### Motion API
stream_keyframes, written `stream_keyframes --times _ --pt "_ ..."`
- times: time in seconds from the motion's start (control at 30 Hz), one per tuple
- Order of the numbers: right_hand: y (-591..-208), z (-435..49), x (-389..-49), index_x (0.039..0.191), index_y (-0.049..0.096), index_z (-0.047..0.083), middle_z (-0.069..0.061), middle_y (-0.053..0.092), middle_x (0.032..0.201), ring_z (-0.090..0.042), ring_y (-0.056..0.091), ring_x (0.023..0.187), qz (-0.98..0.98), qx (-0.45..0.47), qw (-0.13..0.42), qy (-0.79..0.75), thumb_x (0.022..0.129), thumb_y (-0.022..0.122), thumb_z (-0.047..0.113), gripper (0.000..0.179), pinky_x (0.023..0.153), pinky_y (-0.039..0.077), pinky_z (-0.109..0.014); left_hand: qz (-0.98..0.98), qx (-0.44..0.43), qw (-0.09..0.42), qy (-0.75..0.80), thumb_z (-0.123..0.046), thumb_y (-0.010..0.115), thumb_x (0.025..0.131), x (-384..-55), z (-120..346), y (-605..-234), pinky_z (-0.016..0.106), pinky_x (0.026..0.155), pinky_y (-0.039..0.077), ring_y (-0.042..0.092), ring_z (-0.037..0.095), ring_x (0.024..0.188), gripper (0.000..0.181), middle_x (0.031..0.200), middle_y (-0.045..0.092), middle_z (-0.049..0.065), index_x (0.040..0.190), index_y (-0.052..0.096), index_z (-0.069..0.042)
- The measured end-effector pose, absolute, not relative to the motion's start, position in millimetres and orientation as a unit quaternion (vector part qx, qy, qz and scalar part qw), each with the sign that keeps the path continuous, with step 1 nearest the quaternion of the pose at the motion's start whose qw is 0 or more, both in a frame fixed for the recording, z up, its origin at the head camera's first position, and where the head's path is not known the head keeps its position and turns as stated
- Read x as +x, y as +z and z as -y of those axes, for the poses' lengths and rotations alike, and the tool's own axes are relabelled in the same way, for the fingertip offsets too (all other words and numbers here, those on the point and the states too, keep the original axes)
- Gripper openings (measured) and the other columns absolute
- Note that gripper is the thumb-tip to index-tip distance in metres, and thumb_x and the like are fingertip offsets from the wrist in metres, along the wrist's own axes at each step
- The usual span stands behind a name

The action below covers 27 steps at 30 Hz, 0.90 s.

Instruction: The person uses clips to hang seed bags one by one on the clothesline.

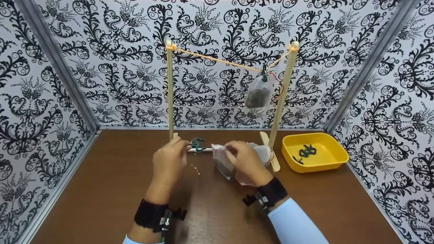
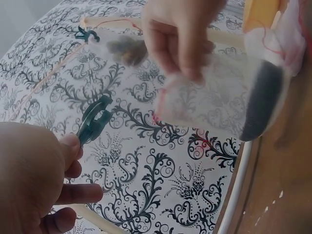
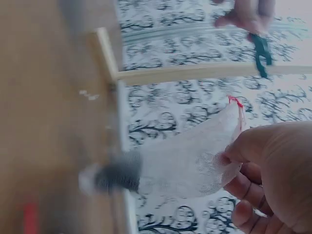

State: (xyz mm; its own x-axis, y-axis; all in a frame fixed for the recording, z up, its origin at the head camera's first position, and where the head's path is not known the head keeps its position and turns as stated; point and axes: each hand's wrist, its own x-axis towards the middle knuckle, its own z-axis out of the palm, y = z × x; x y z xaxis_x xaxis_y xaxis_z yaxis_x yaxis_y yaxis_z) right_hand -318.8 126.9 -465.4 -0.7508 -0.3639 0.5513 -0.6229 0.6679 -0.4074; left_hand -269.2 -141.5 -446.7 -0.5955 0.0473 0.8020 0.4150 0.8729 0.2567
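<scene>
My left hand [image 1: 169, 157] pinches a dark green plastic clip [image 2: 95, 119] between thumb and fingertip, its jaws pointing away from the hand. My right hand [image 1: 247, 159] pinches a sheer white mesh bag [image 3: 185, 161] near its top edge, which has a red drawstring. Dark contents lie at the bottom of this bag. The two hands are apart, low between the posts of a wooden stand. Above them a similar mesh bag [image 1: 259, 93] hangs from an orange string [image 1: 217, 59], held by a green clip [image 1: 264, 74].
The left post [image 1: 170, 91] and right post [image 1: 284, 98] carry the sagging string. A white rod [image 1: 205, 149] runs low between them. More mesh bags [image 1: 262, 152] lie behind my right hand. At right, a yellow tray [image 1: 317, 166] holds several green clips [image 1: 308, 150]. Patterned walls enclose the table.
</scene>
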Motion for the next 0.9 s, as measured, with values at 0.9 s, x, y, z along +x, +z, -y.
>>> stream_keyframes --times 0.9 --pt "-253.0 -142.3 -348.2 0.125 0.075 -0.004 -0.019 0.084 0.114 -0.026 0.081 0.083 0.895 0.137 0.298 0.304 0.111 0.072 0.009 0.02 0.069 0.069 -0.033 0.915 -0.178 0.361 0.003 -0.002 0.06 0.113 -353.4 56.2 -206.6 0.031 0.063 0.062 0.073 0.021 0.076 0.021 0.118 0.079 0.004 0.119 0.08 -0.006"
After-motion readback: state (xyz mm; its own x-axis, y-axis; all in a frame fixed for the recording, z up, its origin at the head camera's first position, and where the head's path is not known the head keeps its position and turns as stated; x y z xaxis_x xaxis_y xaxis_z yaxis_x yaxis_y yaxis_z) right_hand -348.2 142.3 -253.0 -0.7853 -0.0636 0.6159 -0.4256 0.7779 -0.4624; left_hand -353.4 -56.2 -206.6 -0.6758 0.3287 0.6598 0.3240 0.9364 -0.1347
